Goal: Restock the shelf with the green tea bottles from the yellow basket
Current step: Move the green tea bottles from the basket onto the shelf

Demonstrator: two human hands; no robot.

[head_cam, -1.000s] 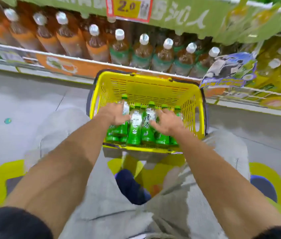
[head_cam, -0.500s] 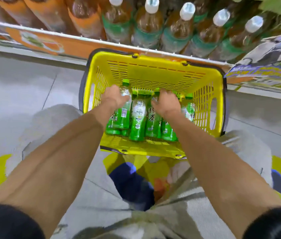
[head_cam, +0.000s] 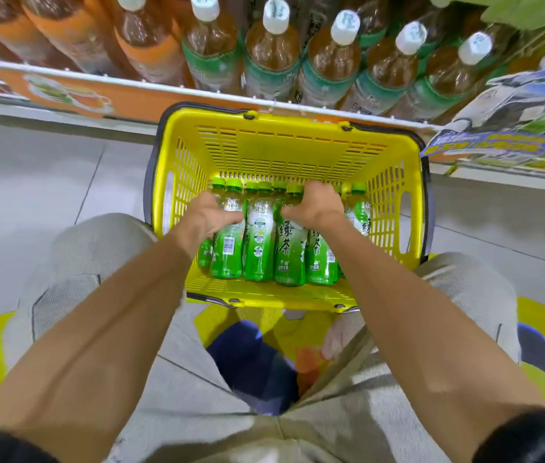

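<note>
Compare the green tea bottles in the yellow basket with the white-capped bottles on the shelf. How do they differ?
Caps: the green tea bottles have green caps; the shelf bottles have white.
Labels: green tea bottles wear green wraps; shelf bottles show brown drink above teal bands.
Pose: green tea bottles lie in the yellow basket; shelf bottles stand.
Both are plastic drink bottles.
</note>
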